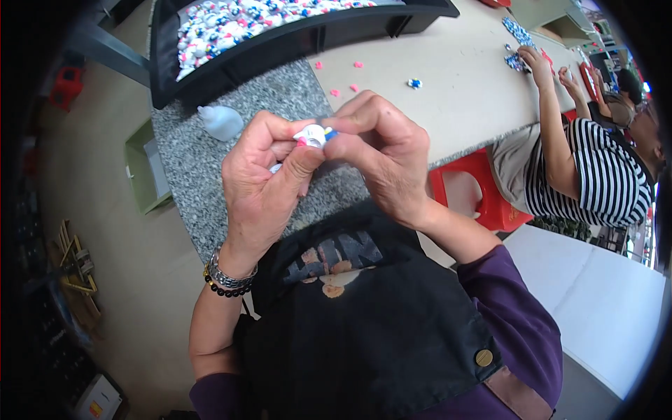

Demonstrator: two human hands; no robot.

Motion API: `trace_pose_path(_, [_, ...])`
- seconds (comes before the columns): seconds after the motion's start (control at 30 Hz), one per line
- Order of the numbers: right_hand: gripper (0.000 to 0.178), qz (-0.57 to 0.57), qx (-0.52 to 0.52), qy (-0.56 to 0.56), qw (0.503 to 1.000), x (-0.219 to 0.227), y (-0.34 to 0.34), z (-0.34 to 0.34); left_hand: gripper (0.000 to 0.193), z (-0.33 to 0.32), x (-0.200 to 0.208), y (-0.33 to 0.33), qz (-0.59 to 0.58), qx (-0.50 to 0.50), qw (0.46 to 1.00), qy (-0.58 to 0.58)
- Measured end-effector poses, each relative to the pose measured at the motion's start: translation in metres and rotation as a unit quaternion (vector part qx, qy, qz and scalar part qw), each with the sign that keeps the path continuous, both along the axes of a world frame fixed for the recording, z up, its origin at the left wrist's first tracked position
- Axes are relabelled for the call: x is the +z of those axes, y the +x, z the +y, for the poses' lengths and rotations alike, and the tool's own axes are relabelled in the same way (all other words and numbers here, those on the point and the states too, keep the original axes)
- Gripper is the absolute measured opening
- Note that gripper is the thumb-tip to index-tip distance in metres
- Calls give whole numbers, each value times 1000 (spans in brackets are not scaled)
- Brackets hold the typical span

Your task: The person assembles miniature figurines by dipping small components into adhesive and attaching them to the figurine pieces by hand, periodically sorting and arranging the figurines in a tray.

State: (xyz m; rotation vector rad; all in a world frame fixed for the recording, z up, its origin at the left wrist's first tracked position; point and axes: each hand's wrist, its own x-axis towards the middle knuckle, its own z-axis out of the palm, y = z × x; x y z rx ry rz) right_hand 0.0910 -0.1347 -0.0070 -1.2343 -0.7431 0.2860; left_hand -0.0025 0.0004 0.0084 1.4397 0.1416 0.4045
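Note:
Between my hands, above the granite tabletop [199, 157], is a small white plastic toy part [310, 133] with pink at its lower edge. My left hand [257, 178] pinches it between thumb and fingertips. A second small white piece [276, 168] shows against that palm, mostly hidden by the fingers. At the toy part's right side, my right hand [388, 150] is closed on a small blue and yellow piece [330, 133], pressed against the white one. The right fingertips are slightly blurred.
A black bin [266, 59] heaped with white, blue and pink pieces [231, 28] stands at the far side. Nearby are a translucent squeeze bottle [221, 122], loose pink bits [334, 92] and a blue-white piece [414, 83]. On the right, a person in stripes [595, 171] works beside a red stool [483, 192].

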Motion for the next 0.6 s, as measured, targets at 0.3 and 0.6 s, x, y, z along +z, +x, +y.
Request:
trace_pose_path(0.3, [36, -208, -241, -315, 894, 17, 75, -44, 23, 92, 48, 23, 59, 136, 965, 218])
trace_pose_path(0.6, [23, -301, -170, -424, 837, -37, 112, -66, 33, 178, 39, 81, 220, 44, 807, 546])
